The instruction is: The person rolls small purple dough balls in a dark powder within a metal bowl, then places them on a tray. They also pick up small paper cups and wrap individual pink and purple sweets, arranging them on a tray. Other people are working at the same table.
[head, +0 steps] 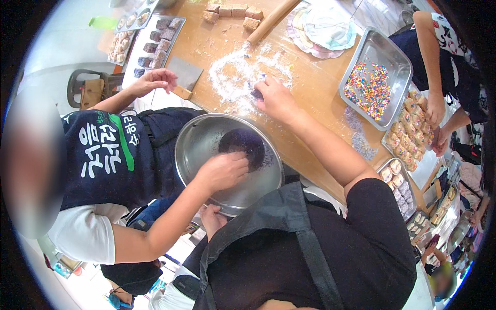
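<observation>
A large stainless steel bowl (190, 135) is held in front of me, and my left hand (213, 220) grips its near rim. Inside it sits a dark purple mass (236, 141), with purple smears on the wall beside it. A co-worker's hand (224, 170) reaches into the bowl over that mass. My right hand (277, 99) is over the wooden worktable (317, 93), fingers closed around a small dark purple piece (255, 93), partly hidden by them. White flour (226, 77) is spread around that hand, with purple specks in it.
Beside the flour lie a bench scraper (184, 73) and a rolling pin (273, 21). Brown dough blocks (232, 10) sit at the far side. Stacked cloths (325, 29) and a metal pan of colored sprinkles (374, 40) are rightward. A co-worker's other hand (157, 82) hovers near the scraper.
</observation>
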`<move>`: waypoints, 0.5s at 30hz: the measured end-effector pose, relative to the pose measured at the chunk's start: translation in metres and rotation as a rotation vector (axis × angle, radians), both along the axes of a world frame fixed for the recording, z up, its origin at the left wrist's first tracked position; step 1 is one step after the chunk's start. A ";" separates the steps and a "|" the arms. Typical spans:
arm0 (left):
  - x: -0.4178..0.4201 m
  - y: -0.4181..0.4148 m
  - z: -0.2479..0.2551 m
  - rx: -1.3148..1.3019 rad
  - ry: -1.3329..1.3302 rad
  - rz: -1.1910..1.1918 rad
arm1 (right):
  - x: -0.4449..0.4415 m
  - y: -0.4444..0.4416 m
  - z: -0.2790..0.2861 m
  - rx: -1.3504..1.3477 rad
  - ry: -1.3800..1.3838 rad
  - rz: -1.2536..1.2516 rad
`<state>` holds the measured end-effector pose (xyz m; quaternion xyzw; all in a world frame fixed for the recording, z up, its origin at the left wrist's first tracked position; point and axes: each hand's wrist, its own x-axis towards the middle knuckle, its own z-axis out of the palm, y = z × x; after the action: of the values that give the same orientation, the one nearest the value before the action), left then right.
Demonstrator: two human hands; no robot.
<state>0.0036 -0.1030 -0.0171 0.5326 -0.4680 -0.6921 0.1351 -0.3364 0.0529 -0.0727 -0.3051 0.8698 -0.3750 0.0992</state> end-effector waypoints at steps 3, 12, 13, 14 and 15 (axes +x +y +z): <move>-0.001 0.001 0.002 0.003 -0.013 0.017 | 0.002 -0.004 -0.002 -0.114 0.021 0.151; -0.015 0.004 0.008 0.011 -0.021 0.081 | -0.006 -0.013 -0.014 -0.058 0.100 0.176; -0.016 0.001 0.006 0.029 -0.002 0.087 | -0.013 -0.012 -0.015 -0.084 0.102 0.138; -0.016 -0.002 0.005 0.048 0.017 0.092 | -0.019 -0.011 -0.015 -0.110 0.105 0.099; -0.016 -0.006 0.004 0.066 -0.025 0.082 | -0.024 -0.010 -0.013 -0.131 0.129 0.088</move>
<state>-0.0121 -0.1090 -0.0127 0.5642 -0.4245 -0.6943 0.1396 -0.3603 0.0428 -0.0857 -0.3724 0.8337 -0.4059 0.0390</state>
